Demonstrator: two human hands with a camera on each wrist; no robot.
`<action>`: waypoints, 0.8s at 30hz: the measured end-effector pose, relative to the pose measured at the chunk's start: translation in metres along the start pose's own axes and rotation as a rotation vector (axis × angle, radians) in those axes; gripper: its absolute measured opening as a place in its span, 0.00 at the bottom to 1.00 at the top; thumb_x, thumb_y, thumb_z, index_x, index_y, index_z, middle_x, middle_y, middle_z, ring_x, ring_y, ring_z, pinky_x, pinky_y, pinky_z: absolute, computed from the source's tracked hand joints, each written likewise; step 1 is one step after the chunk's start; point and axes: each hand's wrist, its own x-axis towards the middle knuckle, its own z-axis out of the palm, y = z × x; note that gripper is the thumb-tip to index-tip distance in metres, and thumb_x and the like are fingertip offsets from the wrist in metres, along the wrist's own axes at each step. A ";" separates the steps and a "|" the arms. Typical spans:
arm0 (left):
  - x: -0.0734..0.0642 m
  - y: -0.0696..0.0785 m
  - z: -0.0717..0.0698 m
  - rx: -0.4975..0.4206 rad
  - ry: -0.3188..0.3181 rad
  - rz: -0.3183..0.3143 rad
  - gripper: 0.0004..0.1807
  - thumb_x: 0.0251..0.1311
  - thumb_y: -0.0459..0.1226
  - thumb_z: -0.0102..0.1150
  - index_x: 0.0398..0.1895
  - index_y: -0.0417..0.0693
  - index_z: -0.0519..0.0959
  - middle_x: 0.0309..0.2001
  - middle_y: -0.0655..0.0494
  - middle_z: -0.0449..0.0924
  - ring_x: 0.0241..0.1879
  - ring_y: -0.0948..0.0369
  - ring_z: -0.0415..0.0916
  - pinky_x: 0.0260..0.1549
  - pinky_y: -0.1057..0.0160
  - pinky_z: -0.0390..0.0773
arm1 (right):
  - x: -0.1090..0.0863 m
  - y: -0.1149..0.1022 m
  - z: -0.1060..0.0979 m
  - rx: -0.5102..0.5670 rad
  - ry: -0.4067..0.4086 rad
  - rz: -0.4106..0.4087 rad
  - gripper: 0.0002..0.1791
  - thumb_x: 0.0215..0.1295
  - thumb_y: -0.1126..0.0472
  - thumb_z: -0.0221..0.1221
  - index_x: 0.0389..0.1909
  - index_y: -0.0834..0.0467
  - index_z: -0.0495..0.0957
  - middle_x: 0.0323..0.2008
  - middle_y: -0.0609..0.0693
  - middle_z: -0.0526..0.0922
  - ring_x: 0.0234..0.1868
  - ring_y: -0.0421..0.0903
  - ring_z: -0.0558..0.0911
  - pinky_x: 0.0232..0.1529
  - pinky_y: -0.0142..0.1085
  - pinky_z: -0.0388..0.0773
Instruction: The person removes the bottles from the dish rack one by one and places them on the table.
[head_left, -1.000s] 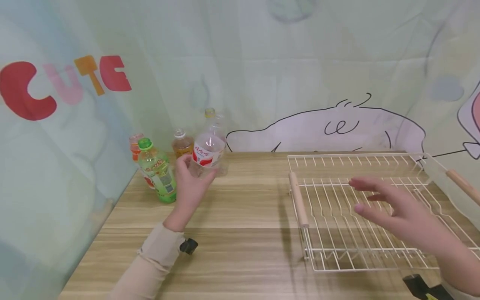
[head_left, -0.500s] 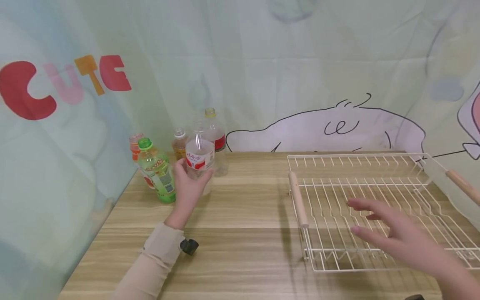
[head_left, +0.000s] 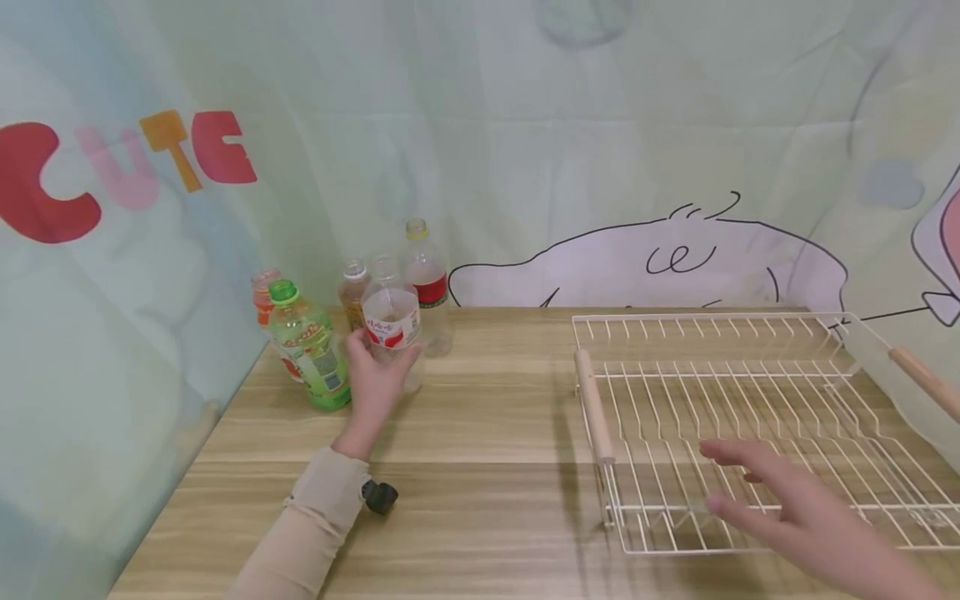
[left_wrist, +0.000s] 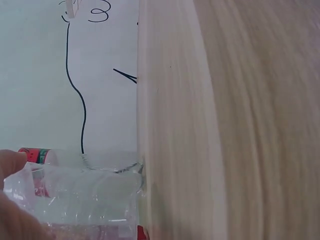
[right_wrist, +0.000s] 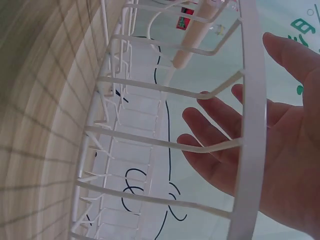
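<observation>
My left hand (head_left: 369, 379) holds a clear plastic bottle (head_left: 392, 308) with a white and red label, thumb on one side and fingers on the other. The bottle is upright, its base at the tabletop. In the left wrist view part of the clear bottle (left_wrist: 90, 200) shows beside the thumb and fingers. Just behind it stands another clear bottle (head_left: 431, 287) with a red label and a yellow neck ring. My right hand (head_left: 795, 508), fingers spread and holding nothing, hovers over the front of a white wire rack (head_left: 697, 551). Rack bars cross before its fingers in the right wrist view.
Left of the held bottle stand a green bottle (head_left: 311, 354), a pinkish-orange bottle (head_left: 264, 304) and a brownish bottle (head_left: 352, 296). The rack has wooden handles (head_left: 595, 408) and sits on the right of the wooden table (head_left: 480, 517). A printed curtain (head_left: 510, 150) hangs behind.
The held bottle has moved left and down to the tabletop, uncovering the red-labelled bottle behind. My right hand has dropped lower over the rack's front.
</observation>
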 end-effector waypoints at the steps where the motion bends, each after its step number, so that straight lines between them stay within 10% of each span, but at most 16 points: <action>1: 0.001 -0.002 0.001 0.001 0.002 -0.003 0.41 0.53 0.37 0.70 0.63 0.34 0.55 0.62 0.37 0.61 0.66 0.46 0.59 0.67 0.50 0.58 | -0.001 0.001 0.002 0.004 -0.009 0.010 0.31 0.61 0.59 0.65 0.65 0.44 0.68 0.59 0.44 0.76 0.51 0.38 0.77 0.40 0.35 0.79; 14: 0.002 -0.008 0.005 -0.003 0.016 -0.040 0.42 0.54 0.37 0.69 0.63 0.33 0.52 0.63 0.35 0.60 0.66 0.46 0.59 0.67 0.50 0.57 | -0.007 -0.001 0.013 0.030 -0.039 0.018 0.27 0.61 0.56 0.65 0.61 0.42 0.72 0.55 0.38 0.79 0.50 0.36 0.77 0.41 0.35 0.79; 24: 0.002 -0.013 0.007 0.014 0.041 -0.051 0.42 0.53 0.36 0.69 0.62 0.31 0.53 0.62 0.34 0.60 0.66 0.46 0.58 0.68 0.51 0.55 | -0.011 0.008 0.020 -0.015 -0.034 -0.138 0.36 0.47 0.54 0.73 0.60 0.53 0.73 0.48 0.41 0.82 0.48 0.35 0.78 0.42 0.36 0.79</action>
